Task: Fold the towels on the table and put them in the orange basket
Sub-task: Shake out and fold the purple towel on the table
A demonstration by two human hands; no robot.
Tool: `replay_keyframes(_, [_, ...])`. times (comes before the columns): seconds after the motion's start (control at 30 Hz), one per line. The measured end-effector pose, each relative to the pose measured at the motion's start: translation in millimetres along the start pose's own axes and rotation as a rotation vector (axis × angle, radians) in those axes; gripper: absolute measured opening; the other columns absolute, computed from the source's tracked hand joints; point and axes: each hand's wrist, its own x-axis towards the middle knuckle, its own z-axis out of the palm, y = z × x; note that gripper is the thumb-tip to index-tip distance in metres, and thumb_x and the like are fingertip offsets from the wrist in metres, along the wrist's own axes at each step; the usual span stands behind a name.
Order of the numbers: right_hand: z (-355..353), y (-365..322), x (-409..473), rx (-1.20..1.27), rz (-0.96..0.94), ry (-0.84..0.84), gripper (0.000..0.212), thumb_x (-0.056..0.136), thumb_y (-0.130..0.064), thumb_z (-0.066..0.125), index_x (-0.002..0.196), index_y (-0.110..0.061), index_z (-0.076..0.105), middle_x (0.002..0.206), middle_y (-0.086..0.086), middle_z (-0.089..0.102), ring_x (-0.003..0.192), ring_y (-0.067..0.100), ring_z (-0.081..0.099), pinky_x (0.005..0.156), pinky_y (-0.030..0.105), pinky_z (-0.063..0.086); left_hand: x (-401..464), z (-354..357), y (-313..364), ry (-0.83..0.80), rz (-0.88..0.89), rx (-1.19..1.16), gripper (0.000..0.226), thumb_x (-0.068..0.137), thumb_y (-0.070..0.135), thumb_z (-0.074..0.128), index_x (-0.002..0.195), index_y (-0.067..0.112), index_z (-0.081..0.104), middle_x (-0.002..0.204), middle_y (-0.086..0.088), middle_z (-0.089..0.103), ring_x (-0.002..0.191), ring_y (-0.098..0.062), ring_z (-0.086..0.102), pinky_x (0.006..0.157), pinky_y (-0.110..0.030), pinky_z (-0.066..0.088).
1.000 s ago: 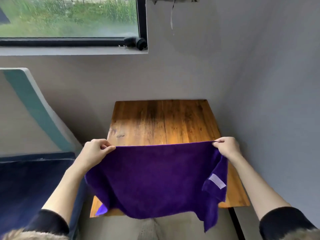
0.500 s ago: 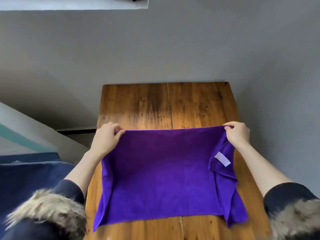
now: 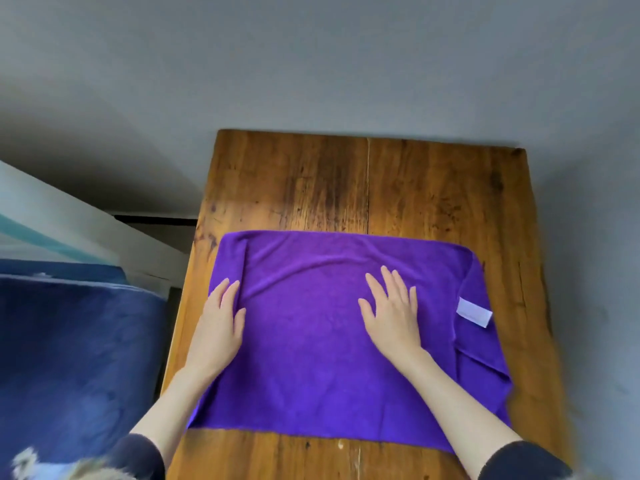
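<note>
A purple towel [image 3: 311, 358] lies spread flat on the wooden table [image 3: 363, 188]. Its right edge is folded over, and a white label [image 3: 473, 312] shows there. My left hand [image 3: 218, 327] rests flat on the towel's left edge, fingers straight. My right hand [image 3: 391, 313] presses flat on the towel's middle with fingers spread. No orange basket is in view.
A grey wall runs behind and to the right of the table. A dark blue padded surface [image 3: 76, 358] sits to the left, beside a white and teal board [image 3: 52, 220]. The far half of the table is bare wood.
Both hands let go of the towel's far corners and now lie flat on it. The towel went from held up to spread on the table.
</note>
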Motion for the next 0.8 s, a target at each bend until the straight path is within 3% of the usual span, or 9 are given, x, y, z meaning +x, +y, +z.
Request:
replay_keyframes(0.17, [49, -24, -14, -0.129, -0.104, -0.108, 0.063, 0.095, -0.049, 0.035, 0.149, -0.030, 0.011, 0.159, -0.001, -0.003, 0.145, 0.020, -0.010, 0.112, 0.055, -0.006, -14, 29, -21, -0.074, 0.039, 0.106, 0.064, 0.094, 0.025, 0.053, 0.147, 0.005, 0.023, 0.156, -0.014, 0.011, 0.145, -0.029, 0.011, 0.117, -0.038, 0.014])
replay_keyframes(0.33, [66, -11, -19, -0.238, -0.142, -0.025, 0.064, 0.092, -0.048, 0.046, 0.147, -0.024, 0.025, 0.157, 0.003, 0.015, 0.145, 0.023, 0.006, 0.112, 0.056, 0.003, -8, 28, -47, -0.056, 0.100, 0.191, 0.067, 0.091, 0.050, 0.022, 0.145, 0.012, 0.030, 0.156, -0.014, 0.014, 0.144, -0.033, 0.011, 0.116, -0.044, 0.013])
replay_keyframes(0.53, [71, -7, -20, -0.259, -0.150, 0.015, 0.061, 0.091, -0.046, 0.045, 0.145, -0.023, 0.030, 0.155, 0.003, 0.020, 0.144, 0.022, 0.011, 0.113, 0.057, 0.006, 10, 3, -86, 0.008, 0.092, 0.097, 0.050, 0.098, 0.023, 0.039, 0.145, 0.010, 0.030, 0.154, -0.009, 0.024, 0.144, -0.023, 0.016, 0.117, -0.040, 0.012])
replay_keyframes(0.6, [74, -10, -21, -0.250, -0.127, 0.053, 0.059, 0.089, -0.045, 0.041, 0.144, -0.022, 0.035, 0.154, 0.003, 0.024, 0.143, 0.022, 0.015, 0.113, 0.057, 0.009, 22, -8, -90, 0.078, 0.120, 0.056, 0.044, 0.098, 0.019, 0.039, 0.140, 0.006, 0.038, 0.148, -0.012, 0.036, 0.140, -0.026, 0.028, 0.115, -0.043, 0.021])
replay_keyframes(0.7, [80, -16, -22, -0.220, -0.082, 0.123, 0.059, 0.088, -0.045, 0.032, 0.141, -0.020, 0.040, 0.153, 0.004, 0.028, 0.143, 0.021, 0.019, 0.112, 0.058, 0.010, 56, -23, -86, 0.241, 0.193, 0.077, 0.038, 0.092, 0.010, 0.043, 0.128, -0.001, 0.050, 0.129, -0.020, 0.053, 0.120, -0.037, 0.049, 0.098, -0.048, 0.040])
replay_keyframes(0.8, [89, -22, -22, -0.225, -0.044, 0.215, 0.058, 0.088, -0.043, 0.032, 0.139, -0.018, 0.043, 0.151, 0.005, 0.031, 0.141, 0.022, 0.023, 0.112, 0.058, 0.013, 99, -31, -75, 0.278, 0.218, 0.110, 0.037, 0.092, 0.004, 0.049, 0.129, 0.002, 0.051, 0.124, -0.020, 0.054, 0.110, -0.040, 0.049, 0.089, -0.049, 0.042])
